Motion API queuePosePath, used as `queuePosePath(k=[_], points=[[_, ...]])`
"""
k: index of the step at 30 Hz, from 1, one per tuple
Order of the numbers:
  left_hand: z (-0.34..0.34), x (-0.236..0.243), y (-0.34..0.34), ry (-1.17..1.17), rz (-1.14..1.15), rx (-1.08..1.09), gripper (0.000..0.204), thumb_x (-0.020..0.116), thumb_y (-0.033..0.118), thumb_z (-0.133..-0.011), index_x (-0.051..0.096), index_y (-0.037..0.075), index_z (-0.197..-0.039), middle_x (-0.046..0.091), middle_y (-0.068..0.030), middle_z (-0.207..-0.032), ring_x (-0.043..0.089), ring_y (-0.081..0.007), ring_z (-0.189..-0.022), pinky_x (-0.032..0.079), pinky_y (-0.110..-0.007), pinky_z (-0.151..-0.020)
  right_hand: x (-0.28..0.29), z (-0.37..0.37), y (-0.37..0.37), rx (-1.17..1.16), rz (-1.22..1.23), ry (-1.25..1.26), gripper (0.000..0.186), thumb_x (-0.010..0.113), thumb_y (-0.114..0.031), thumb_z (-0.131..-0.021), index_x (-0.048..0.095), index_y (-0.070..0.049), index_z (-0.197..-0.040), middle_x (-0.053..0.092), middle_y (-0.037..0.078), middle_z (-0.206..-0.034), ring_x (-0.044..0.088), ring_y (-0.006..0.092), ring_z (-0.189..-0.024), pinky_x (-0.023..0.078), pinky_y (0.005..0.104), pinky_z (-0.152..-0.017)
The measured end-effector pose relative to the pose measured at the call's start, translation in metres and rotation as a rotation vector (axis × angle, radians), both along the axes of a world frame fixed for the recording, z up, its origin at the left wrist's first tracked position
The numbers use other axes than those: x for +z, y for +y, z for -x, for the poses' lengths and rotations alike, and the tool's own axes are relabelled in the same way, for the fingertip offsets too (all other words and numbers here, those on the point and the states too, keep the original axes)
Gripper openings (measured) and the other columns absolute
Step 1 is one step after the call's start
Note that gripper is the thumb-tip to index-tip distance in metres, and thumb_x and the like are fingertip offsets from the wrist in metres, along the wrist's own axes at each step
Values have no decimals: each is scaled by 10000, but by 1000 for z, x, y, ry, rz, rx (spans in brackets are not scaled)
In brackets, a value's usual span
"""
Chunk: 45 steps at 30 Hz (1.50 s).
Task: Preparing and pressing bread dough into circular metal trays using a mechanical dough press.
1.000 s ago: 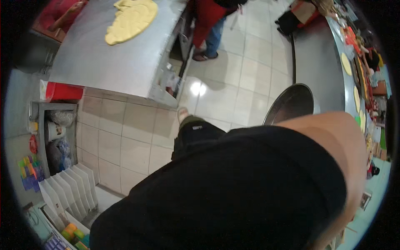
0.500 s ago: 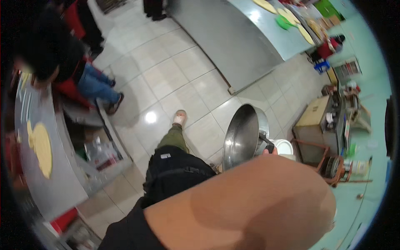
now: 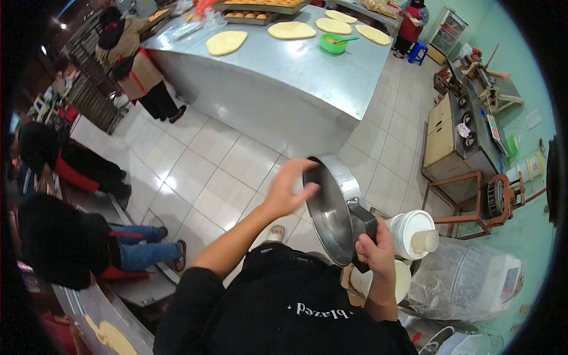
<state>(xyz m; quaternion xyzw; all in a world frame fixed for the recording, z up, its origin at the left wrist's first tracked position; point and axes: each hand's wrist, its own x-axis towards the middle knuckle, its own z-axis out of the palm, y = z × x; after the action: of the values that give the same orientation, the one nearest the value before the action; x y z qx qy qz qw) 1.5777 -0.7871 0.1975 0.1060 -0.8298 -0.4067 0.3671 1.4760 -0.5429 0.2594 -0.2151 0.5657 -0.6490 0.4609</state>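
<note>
My right hand point(image 3: 376, 251) grips the black handle of a round, deep metal pan point(image 3: 334, 213). The pan is tilted on its side in front of me, and its grey inside faces left. At its far left rim is my left hand point(image 3: 290, 188), fingers stretched and thumb apart; the fingertips reach the rim, though I cannot tell whether they touch it. Nothing shows inside the pan.
Ahead stands a metal table point(image 3: 254, 65) with flat dough pieces, a green bowl point(image 3: 333, 44) and trays of buns. White buckets point(image 3: 408, 234) and a plastic-wrapped tub point(image 3: 473, 278) are at my right. A stove counter point(image 3: 449, 136) lines the wall. Several people work at left.
My view has swung up and left, showing more of the metal table. The left arm, earlier a large shape across the foreground, has extended to the pan's rim. My right hand still holds the handle.
</note>
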Motion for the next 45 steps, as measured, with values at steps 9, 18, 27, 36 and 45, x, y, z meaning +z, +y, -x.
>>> queuePosePath(k=[9, 18, 27, 36, 45], points=[[157, -48, -65, 193, -1854, -426, 559, 612, 300, -834, 415, 8, -1268, 509, -149, -1207, 495, -258, -1110, 389, -359, -960, 9, 209, -25, -35, 976, -131, 147, 507, -33, -809, 411, -41, -919, 416, 26, -555, 275, 108, -294, 317, 301, -336], [363, -31, -75, -52, -1216, 384, 271, 553, 134, -755, 505, -1, -986, 537, -79, -820, 523, -173, -702, 451, -295, -635, -51, 484, -59, -483, -10, 54, 87, 468, -60, -806, 405, -79, -864, 386, 5, -637, 400, 104, -539, 360, 249, -474], [481, -48, -102, -73, -1283, 679, 341, 512, 197, -764, 520, -10, -1035, 536, -94, -913, 485, -193, -793, 413, -304, -743, -110, 670, -161, -112, -172, -107, 75, 462, -109, -813, 405, -71, -844, 399, 17, -614, 408, 132, -532, 376, 277, -491], [560, -85, -156, 93, -907, 1102, 377, 453, 146, -884, 461, -39, -1213, 562, -96, -1012, 524, -171, -913, 415, -289, -804, -114, 775, -309, 222, -347, 125, 350, 518, -166, -832, 454, -1, -1135, 540, 63, -812, 519, 152, -672, 430, 271, -635], [606, -106, -171, 118, -713, 1527, 362, 476, 101, -864, 489, -55, -1190, 502, -136, -1126, 490, -242, -1044, 383, -331, -896, -79, 866, -507, 256, -64, 415, 666, 621, -151, -789, 273, -4, -1338, 529, 122, -1018, 527, 167, -843, 439, 269, -725]])
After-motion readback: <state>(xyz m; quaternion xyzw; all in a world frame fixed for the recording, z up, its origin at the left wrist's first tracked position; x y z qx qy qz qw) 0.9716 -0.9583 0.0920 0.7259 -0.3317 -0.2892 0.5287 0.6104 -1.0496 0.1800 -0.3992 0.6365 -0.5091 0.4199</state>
